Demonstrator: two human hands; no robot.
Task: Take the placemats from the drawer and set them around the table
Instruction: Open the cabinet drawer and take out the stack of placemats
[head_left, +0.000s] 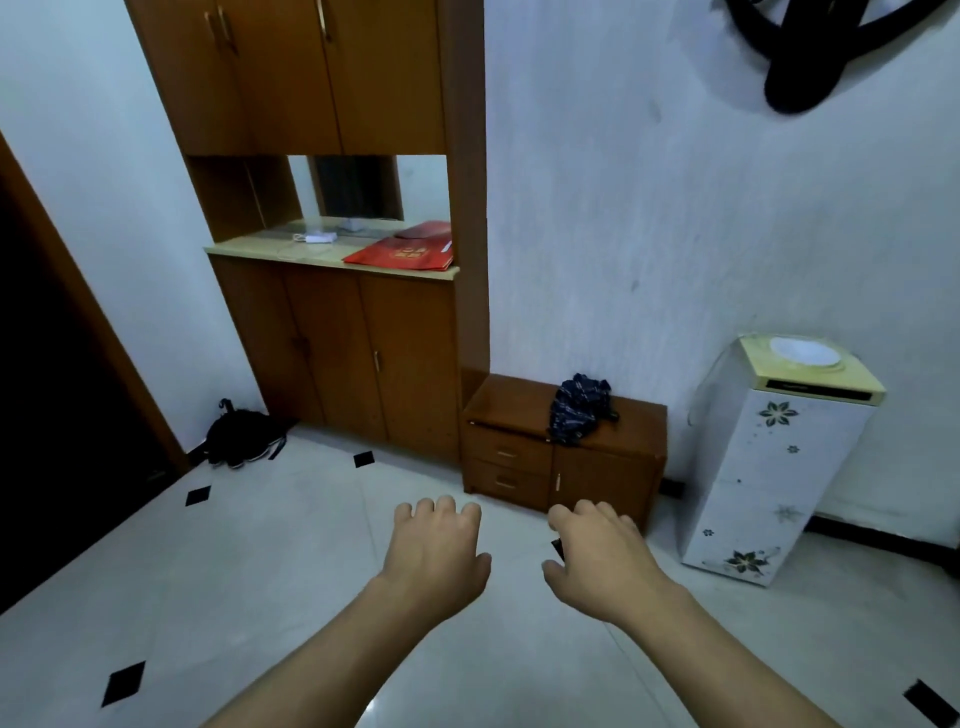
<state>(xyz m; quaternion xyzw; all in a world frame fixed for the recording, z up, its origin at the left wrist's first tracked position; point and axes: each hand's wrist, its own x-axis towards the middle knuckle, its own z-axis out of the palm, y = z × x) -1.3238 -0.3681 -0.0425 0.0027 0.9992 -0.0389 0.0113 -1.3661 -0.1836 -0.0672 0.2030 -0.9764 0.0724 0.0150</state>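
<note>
Woodwork dominates: a tall cabinet stands against the wall, a white water dispenser to its right and a low chest between them. The left hand and right hand are held out toward the chest, both empty, fingers loosely curled. A dark patterned cloth lies on its top. Its upper drawer and lower drawer are closed, so the placemats are out of sight, presumably inside one. Likely slips: fingers sliding off the slim handles, or opening the wrong drawer.
</note>
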